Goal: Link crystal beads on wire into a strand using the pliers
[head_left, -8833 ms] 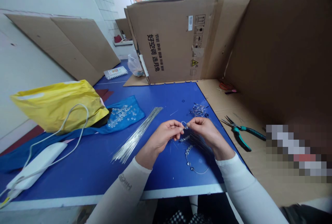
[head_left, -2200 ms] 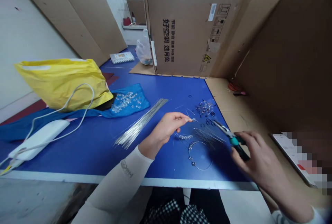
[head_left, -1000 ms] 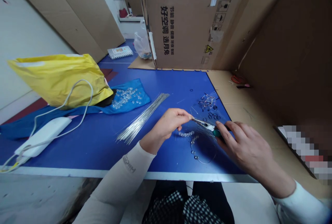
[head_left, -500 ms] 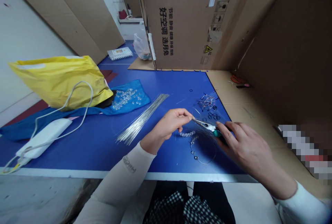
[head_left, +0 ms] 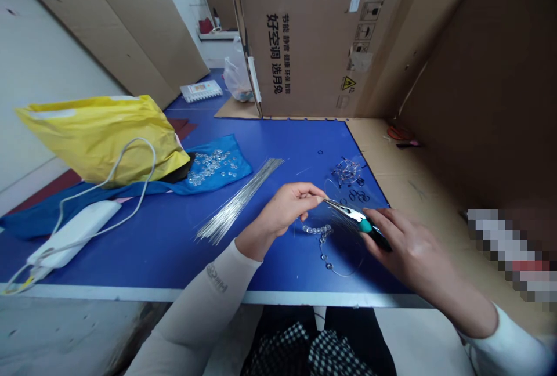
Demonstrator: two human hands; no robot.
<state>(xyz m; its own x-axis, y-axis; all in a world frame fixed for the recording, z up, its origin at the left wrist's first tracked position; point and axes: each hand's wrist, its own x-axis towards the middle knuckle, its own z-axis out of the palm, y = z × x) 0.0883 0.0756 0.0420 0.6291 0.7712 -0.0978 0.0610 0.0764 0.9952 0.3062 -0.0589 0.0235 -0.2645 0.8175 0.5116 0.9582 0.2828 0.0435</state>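
Note:
My left hand is closed in a pinch, thumb against forefinger, on the end of a thin wire. Right at those fingertips are the jaw tips of the needle-nose pliers, which have green and black handles. My right hand is wrapped round these handles. Just below, clear round beads sit in a row on a wire. More beads follow down a curved wire over the blue tabletop. How the wire sits in the jaws is too small to make out.
A bundle of straight metal wires lies left of my hands. Beyond it, loose clear beads rest on a blue cloth. Finished-looking beaded pieces and black rings lie behind the pliers. A yellow bag and white power strip are leftward.
The pliers' handles have spread apart a little and more of the green grip shows. My right hand has shifted slightly; the row of beads has moved a bit lower and right.

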